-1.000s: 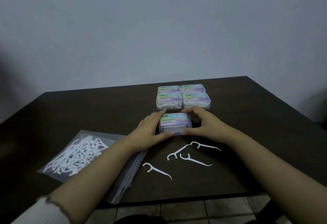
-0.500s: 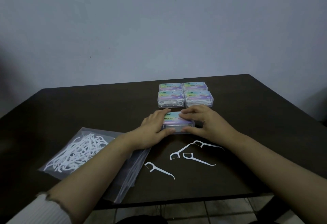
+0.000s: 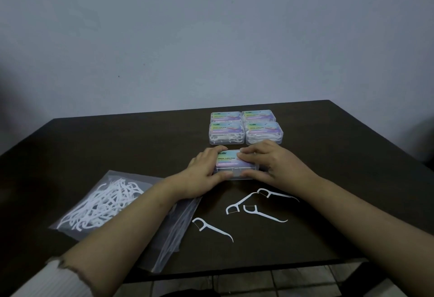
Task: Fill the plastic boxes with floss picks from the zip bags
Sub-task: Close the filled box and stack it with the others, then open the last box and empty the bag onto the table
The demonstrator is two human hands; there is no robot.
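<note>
Both hands point(image 3: 237, 167) around plastic box point(image 3: 236, 164)

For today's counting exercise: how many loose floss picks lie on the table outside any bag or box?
4: one nearest the zip bag, three clustered right of it. The forearms may hide more.

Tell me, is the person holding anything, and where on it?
Yes: both hands grip one small clear plastic box with a colourful label. The left hand holds its left end, the right hand its right end, thumbs on the near edge.
</note>
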